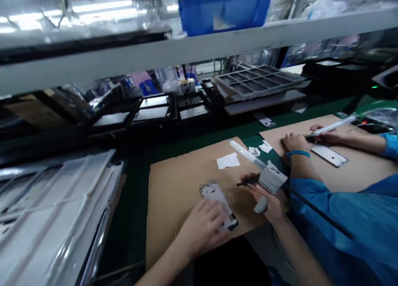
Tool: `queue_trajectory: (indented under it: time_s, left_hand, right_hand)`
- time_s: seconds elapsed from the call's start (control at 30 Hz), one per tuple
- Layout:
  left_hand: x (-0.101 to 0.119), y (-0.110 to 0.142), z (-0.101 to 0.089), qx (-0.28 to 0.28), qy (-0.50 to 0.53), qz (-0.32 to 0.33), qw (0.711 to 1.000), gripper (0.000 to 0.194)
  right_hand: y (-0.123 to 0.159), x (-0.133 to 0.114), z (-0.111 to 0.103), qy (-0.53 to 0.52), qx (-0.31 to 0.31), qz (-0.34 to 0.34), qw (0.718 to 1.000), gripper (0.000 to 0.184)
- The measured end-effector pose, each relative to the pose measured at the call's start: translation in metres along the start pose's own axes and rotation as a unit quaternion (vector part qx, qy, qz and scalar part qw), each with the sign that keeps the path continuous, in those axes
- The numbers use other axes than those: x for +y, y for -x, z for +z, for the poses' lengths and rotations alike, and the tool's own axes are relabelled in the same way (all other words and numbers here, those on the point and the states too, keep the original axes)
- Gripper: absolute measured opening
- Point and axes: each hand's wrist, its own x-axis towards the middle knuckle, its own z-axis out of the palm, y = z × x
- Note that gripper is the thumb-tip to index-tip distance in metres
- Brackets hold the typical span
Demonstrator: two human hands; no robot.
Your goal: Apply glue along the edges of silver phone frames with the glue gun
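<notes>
A light-coloured phone housing with dark edges and small cutouts lies on a cardboard sheet. My left hand reaches over its lower part, fingers curved across it and hiding some of its face. To the right, my right hand is closed around a handheld dispenser with a boxy grey-white body. A white syringe-like tube slants up and left from that body, and a black hose trails from its back. Its dark tip points left, apart from the housing.
White paper and crumpled scraps lie beyond my hands. At right a co-worker's hands work near another phone housing. Stacked trays stand left; more trays sit behind. Overhead runs a shelf with a blue bin.
</notes>
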Motion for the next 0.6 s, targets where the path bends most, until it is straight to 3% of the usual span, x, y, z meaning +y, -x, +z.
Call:
queue_trajectory:
  time_s: [0.07,0.13,0.23,0.37,0.47,0.53,0.6]
  left_hand:
    - [0.002,0.008,0.006,-0.036,0.004,0.025,0.999,0.066]
    - [-0.009,0.003,-0.002,-0.054,-0.004,0.008,0.998,0.070]
    - [-0.037,-0.030,-0.039,-0.021,-0.053,-0.096,0.994,0.067]
    - [-0.055,-0.067,-0.090,0.038,-0.118,-0.163,0.979,0.072]
    - [-0.033,-0.060,-0.105,0.035,-0.134,-0.160,0.977,0.066]
    - [-0.007,-0.037,-0.112,0.018,-0.129,-0.154,0.979,0.063]
    - [0.017,-0.005,-0.124,0.002,-0.120,-0.158,0.980,0.061]
  right_hand:
    - [0.007,0.006,0.031,-0.196,-0.022,0.035,0.980,0.070]
    - [0.006,0.013,0.044,-0.318,-0.021,0.066,0.946,0.057]
    - [0.006,0.021,0.045,-0.375,0.039,0.092,0.922,0.045]
    - [0.011,0.025,0.037,-0.411,0.072,0.158,0.895,0.063]
    - [0.013,0.027,0.031,-0.371,0.040,0.158,0.914,0.060]
    - [0.016,0.027,0.026,-0.325,0.002,0.150,0.934,0.052]
    - [0.022,0.029,0.020,-0.305,0.009,0.178,0.936,0.050]
